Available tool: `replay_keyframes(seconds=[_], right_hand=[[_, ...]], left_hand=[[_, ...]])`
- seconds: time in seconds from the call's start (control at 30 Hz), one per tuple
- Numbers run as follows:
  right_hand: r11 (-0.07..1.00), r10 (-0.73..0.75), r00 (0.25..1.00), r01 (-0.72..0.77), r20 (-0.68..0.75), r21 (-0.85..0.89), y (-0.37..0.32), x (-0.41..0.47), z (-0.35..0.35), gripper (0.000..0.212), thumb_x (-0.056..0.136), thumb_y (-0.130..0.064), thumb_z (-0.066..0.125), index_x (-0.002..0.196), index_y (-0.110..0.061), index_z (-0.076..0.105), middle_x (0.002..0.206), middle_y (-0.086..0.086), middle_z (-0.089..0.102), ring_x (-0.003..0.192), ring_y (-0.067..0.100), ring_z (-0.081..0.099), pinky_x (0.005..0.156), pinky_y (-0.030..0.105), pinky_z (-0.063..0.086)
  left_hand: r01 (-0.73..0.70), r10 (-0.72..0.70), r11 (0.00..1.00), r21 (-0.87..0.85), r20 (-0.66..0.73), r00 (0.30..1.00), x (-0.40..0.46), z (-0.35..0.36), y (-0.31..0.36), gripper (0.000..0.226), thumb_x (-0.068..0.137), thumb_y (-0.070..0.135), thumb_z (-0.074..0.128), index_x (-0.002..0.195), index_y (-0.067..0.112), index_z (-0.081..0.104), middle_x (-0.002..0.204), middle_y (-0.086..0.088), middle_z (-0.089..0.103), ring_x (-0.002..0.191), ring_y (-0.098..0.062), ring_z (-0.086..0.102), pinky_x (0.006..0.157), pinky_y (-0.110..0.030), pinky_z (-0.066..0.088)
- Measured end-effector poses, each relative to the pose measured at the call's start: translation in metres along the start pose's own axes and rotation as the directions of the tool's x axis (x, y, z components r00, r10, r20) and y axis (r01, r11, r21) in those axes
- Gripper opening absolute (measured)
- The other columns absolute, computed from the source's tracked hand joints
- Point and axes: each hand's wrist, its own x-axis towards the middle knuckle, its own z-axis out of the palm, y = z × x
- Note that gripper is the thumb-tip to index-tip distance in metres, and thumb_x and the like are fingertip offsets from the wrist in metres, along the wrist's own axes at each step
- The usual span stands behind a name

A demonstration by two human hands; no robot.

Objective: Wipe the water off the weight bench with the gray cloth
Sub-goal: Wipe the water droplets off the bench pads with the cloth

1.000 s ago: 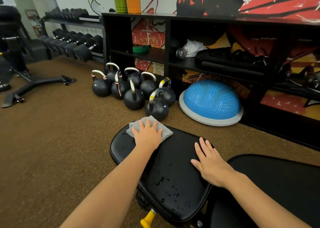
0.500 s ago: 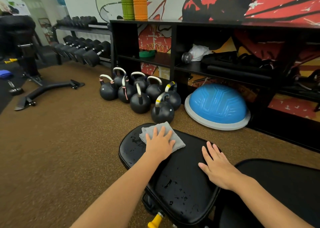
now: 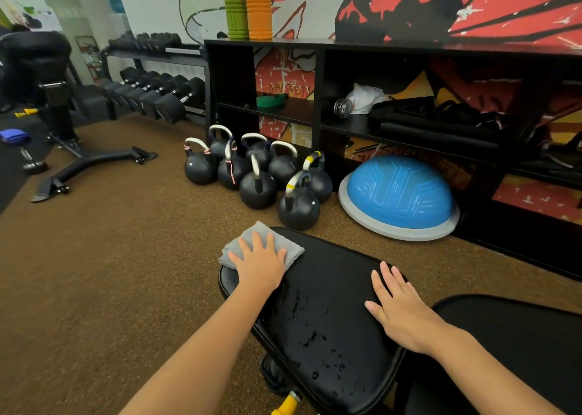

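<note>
The black padded seat of the weight bench (image 3: 333,288) fills the lower middle of the head view. Water droplets (image 3: 315,339) dot its near half. A folded gray cloth (image 3: 248,236) lies on the seat's far left corner and hangs slightly over the edge. My left hand (image 3: 259,261) presses flat on the cloth with fingers spread. My right hand (image 3: 398,307) rests flat on the seat's right edge, fingers straight, holding nothing. The bench's back pad (image 3: 516,345) sits at the lower right.
Several black kettlebells (image 3: 258,175) stand on the brown floor just beyond the seat. A blue balance dome (image 3: 400,194) lies by the black shelf unit (image 3: 318,93). A dumbbell rack (image 3: 157,96) and another bench's base (image 3: 94,165) are at the left. A yellow knob (image 3: 285,405) pokes out under the seat.
My left hand has slid the cloth leftward to the seat's far left corner, and it now overhangs the edge. The right hand stays put. The camera has tilted up slightly.
</note>
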Motion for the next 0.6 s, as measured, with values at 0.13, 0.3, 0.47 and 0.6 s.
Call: replay_keyframes(seconds=[0.13,0.3,0.47,0.6], right_hand=[[1.0,-0.001,1.0,0.001,0.008,0.008,0.0,0.0,0.001,0.063,0.102,-0.042,0.018,0.148,-0.015,-0.016,0.153,0.004,-0.03,0.14,0.018,-0.026,0.116,0.035,-0.008],[1.0,0.004,1.0,-0.004,0.008,0.013,-0.001,0.001,0.0,0.064,0.102,-0.042,0.019,0.148,-0.015,-0.016,0.153,0.005,-0.03,0.141,0.019,-0.026,0.115,0.035,-0.008],[1.0,0.009,1.0,-0.009,0.012,0.014,-0.002,0.0,-0.001,0.064,0.102,-0.042,0.019,0.148,-0.015,-0.016,0.153,0.005,-0.029,0.141,0.02,-0.026,0.115,0.036,-0.008],[1.0,0.01,1.0,-0.01,0.013,0.009,-0.002,0.001,-0.001,0.064,0.102,-0.042,0.019,0.148,-0.015,-0.015,0.153,0.005,-0.029,0.141,0.02,-0.026,0.116,0.036,-0.007]], left_hand=[[-0.029,0.029,1.0,-0.008,-0.002,1.0,-0.024,0.008,0.005,0.056,0.1,0.047,0.014,0.151,0.027,0.003,0.159,-0.005,-0.005,0.144,-0.036,-0.01,0.113,-0.058,0.002],[-0.206,0.205,0.978,0.03,0.037,0.978,-0.026,0.008,0.015,0.055,0.099,0.049,0.017,0.15,0.031,0.006,0.159,0.001,-0.006,0.145,-0.031,-0.01,0.113,-0.057,0.002],[-0.223,0.221,0.974,0.029,0.051,0.974,-0.001,-0.004,0.009,0.054,0.097,0.053,0.019,0.148,0.037,0.011,0.158,0.005,0.0,0.145,-0.028,-0.006,0.114,-0.058,0.003],[-0.109,0.108,0.994,0.02,0.014,0.994,0.006,-0.007,0.005,0.056,0.097,0.054,0.017,0.149,0.033,0.009,0.158,-0.001,0.002,0.144,-0.033,-0.004,0.112,-0.061,0.002]])
